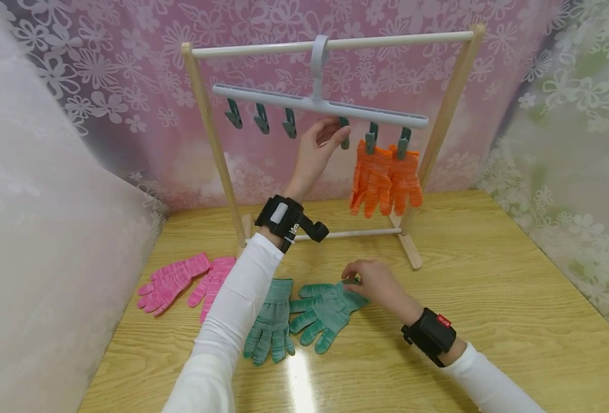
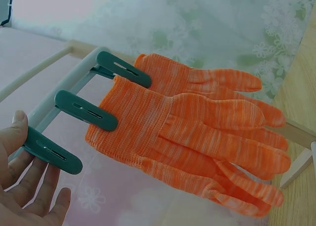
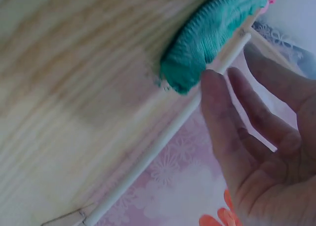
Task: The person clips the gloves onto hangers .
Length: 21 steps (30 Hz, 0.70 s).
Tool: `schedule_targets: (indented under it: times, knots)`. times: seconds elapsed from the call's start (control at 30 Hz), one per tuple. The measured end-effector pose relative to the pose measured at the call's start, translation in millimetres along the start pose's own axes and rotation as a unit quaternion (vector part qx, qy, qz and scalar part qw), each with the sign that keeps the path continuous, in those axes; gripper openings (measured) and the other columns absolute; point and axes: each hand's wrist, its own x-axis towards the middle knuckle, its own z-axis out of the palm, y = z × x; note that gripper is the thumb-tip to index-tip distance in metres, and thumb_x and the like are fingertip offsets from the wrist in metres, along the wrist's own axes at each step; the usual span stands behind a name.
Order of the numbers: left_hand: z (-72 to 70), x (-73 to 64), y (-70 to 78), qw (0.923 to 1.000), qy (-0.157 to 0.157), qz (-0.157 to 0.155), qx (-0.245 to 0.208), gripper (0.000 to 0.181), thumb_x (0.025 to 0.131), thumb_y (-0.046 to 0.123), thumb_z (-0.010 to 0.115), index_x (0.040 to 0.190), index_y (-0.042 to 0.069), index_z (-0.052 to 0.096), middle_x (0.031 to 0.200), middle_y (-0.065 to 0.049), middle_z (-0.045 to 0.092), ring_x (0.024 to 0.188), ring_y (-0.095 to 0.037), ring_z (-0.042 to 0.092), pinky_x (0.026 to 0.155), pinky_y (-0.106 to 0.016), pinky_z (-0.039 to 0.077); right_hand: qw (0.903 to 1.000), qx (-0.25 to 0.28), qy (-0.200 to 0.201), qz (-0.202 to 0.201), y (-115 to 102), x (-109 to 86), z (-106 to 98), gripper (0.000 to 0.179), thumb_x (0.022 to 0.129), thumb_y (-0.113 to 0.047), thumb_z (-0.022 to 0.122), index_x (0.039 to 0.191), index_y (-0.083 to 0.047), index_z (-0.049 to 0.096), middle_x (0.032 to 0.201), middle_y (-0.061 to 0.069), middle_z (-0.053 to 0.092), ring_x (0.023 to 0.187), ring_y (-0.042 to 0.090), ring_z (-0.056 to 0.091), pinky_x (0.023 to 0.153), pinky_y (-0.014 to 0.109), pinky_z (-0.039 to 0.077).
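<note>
My left hand (image 1: 317,146) is raised under the hanger bar (image 1: 284,102), thumb and fingers at a dark green clip (image 1: 344,135). In the left wrist view, my thumb lies at the upper end of that clip (image 2: 53,152) and my fingers pass behind it. Beside it, two orange gloves (image 1: 371,180) hang cuff-up from two more clips. Down at the table, my right hand (image 1: 382,285) is at the cuff of a green glove (image 1: 330,310). The right wrist view has a fingertip right at the edge of this glove (image 3: 212,43), the other fingers spread apart.
A second green glove (image 1: 270,327) lies to the left, partly behind my left sleeve. Two pink gloves (image 1: 172,281) lie farther left. Three clips (image 1: 261,119) hang from the left of the bar. The wooden rack (image 1: 211,143) stands at the back of the table (image 1: 469,321).
</note>
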Motion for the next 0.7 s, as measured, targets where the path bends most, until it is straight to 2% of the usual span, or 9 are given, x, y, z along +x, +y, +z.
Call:
schedule_targets:
  times: [0.2,0.47,0.7]
  knots:
    - [0.8,-2.1,0.9,0.9999,0.001,0.008,0.012,0.041,0.101,0.013,0.064,0.139,-0.001,0.056,0.134,-0.017,0.062,0.123,-0.020,0.059,0.104,-0.022,0.047,0.9986,-0.009,-0.051,0.011,-2,-0.1,10,0.025,0.081,-0.022,0.087,0.100,-0.010,0.076,0.091,0.003,0.068,0.082,0.020,0.066,0.069,0.032,0.055]
    - [0.5,-2.3,-0.6,1.0000,-0.002,0.004,0.007,0.042,0.101,0.014,0.064,0.139,-0.002,0.056,0.133,-0.017,0.063,0.124,-0.021,0.059,0.104,-0.023,0.048,0.9987,-0.025,-0.042,-0.013,-1,0.0,14,0.029,0.078,-0.014,0.089,0.103,-0.009,0.074,0.091,0.004,0.061,0.073,0.016,0.059,0.063,0.029,0.050]
    - [-0.6,-1.7,-1.6,0.9999,-0.002,0.003,0.010,0.041,0.101,0.014,0.064,0.139,-0.001,0.056,0.134,-0.017,0.062,0.122,-0.021,0.060,0.103,-0.022,0.048,0.9972,-0.027,-0.041,-0.057,10,6.9,14,0.029,0.077,-0.004,0.087,0.103,-0.010,0.074,0.096,0.005,0.064,0.085,0.023,0.066,0.072,0.035,0.058]
